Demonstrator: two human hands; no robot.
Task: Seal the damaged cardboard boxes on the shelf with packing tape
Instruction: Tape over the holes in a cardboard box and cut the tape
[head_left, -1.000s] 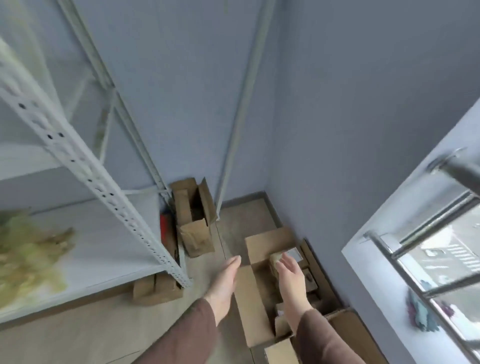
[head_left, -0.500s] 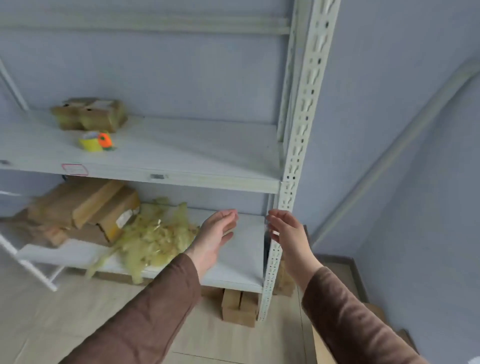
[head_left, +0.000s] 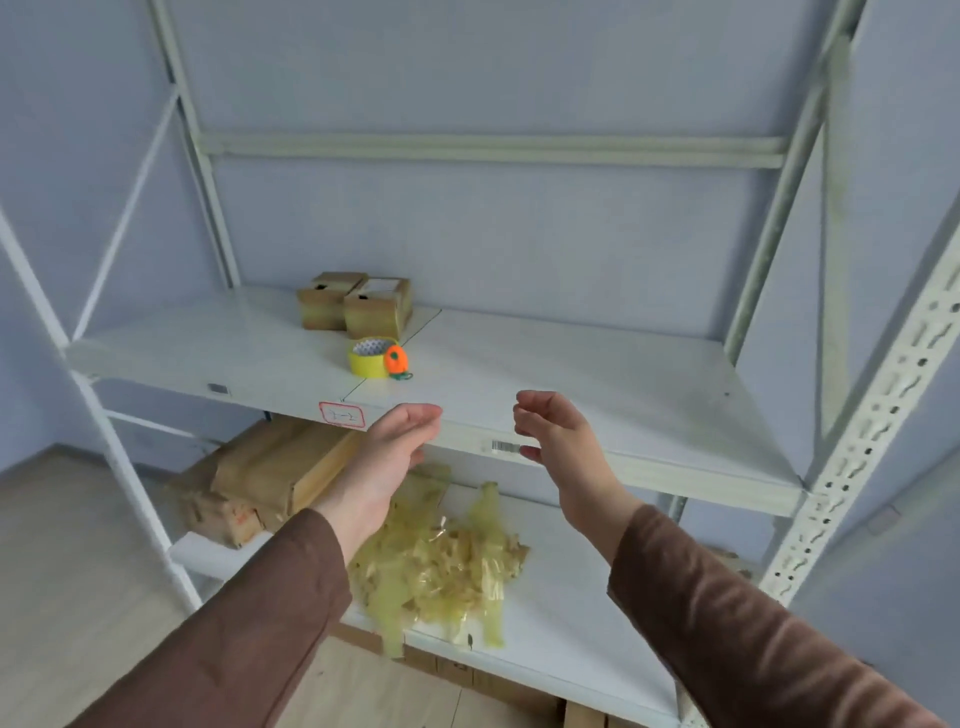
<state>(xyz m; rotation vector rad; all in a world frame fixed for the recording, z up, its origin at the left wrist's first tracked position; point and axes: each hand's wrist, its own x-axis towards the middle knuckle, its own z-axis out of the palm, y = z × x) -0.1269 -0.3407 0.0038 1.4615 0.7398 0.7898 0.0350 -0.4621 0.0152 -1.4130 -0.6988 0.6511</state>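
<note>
Two small cardboard boxes (head_left: 356, 307) stand side by side at the back of the white middle shelf (head_left: 597, 384). A yellow roll of packing tape (head_left: 368, 357) with an orange cutter (head_left: 397, 362) lies just in front of them. My left hand (head_left: 397, 449) and my right hand (head_left: 558, 441) hover empty at the shelf's front edge, fingers loosely curled, palms facing each other. The tape is a short way beyond my left hand.
On the lower shelf (head_left: 571, 618) lie larger brown boxes (head_left: 265, 475) at the left and a heap of crumpled yellowish used tape (head_left: 447, 561). White perforated uprights (head_left: 872, 441) frame the rack. More cardboard (head_left: 467, 675) sits on the floor beneath.
The view swung from the floor boxes in the corner up to the rack. Both hands rose from the lower shelf level to the middle shelf's front edge.
</note>
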